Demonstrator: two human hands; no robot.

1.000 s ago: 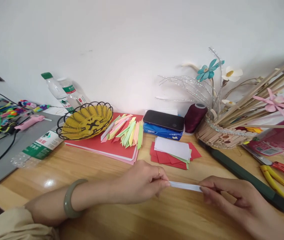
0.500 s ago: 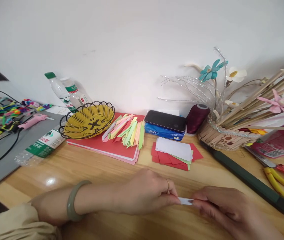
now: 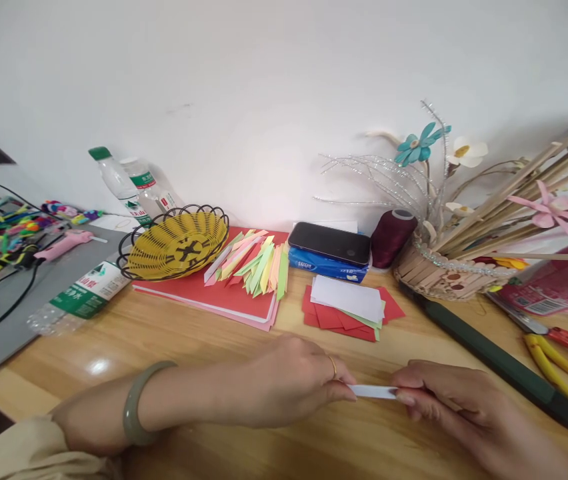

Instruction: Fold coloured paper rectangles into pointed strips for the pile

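Observation:
A narrow white paper strip (image 3: 374,391) is stretched level between my two hands, above the wooden table. My left hand (image 3: 297,383), with a ring and a green bangle, pinches its left end. The right end is pinched between the thumb and fingers of my right hand (image 3: 451,407). Behind them lies a small stack of white paper (image 3: 347,297) on green and red pieces (image 3: 324,319). Many folded coloured strips (image 3: 259,263) rest on red sheets (image 3: 204,293), beside a yellow woven basket (image 3: 179,243).
A black phone (image 3: 331,243) sits on a blue packet (image 3: 314,262) beside a maroon thread spool (image 3: 394,237). At the right are a flower basket (image 3: 457,273), a dark green bar (image 3: 504,363) and scissors (image 3: 547,357). Plastic bottles (image 3: 84,297) and a pink glue gun (image 3: 64,244) are left.
My hands have moved slightly apart, and more of the white strip shows between them. Both hands have also risen a little in the view.

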